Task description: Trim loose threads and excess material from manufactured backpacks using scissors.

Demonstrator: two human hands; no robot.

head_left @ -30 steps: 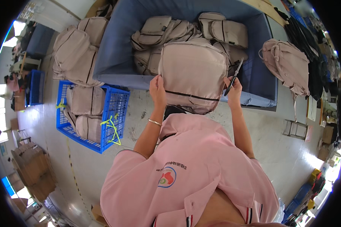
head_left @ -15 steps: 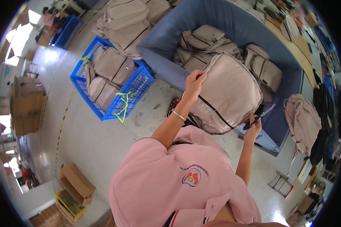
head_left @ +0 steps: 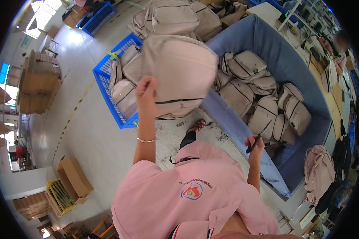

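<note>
Head view, my findings, all places measured from the blue fabric bin:
Blue fabric bin [head_left: 307, 79]: I see it right of centre, holding a heap of beige backpacks [head_left: 263, 99].
Held backpack [head_left: 179, 71]: beige, with a dark zip line, raised in the air just left of the bin's near-left wall, above the floor and overlapping the crate.
Blue plastic crate [head_left: 103, 91]: left of the bin, more beige backpacks stacked in it.
Spare backpack [head_left: 318, 173]: lying outside the bin, past its right-hand near corner.
Cardboard box [head_left: 73, 179]: on the floor, well apart from the bin, far left and nearer me.
Left hand [head_left: 146, 93]: fingers closed on the held backpack's lower left edge.
Right hand [head_left: 256, 142]: at the bin's near wall, clenched around dark scissors [head_left: 258, 136], blades pointing up.
</note>
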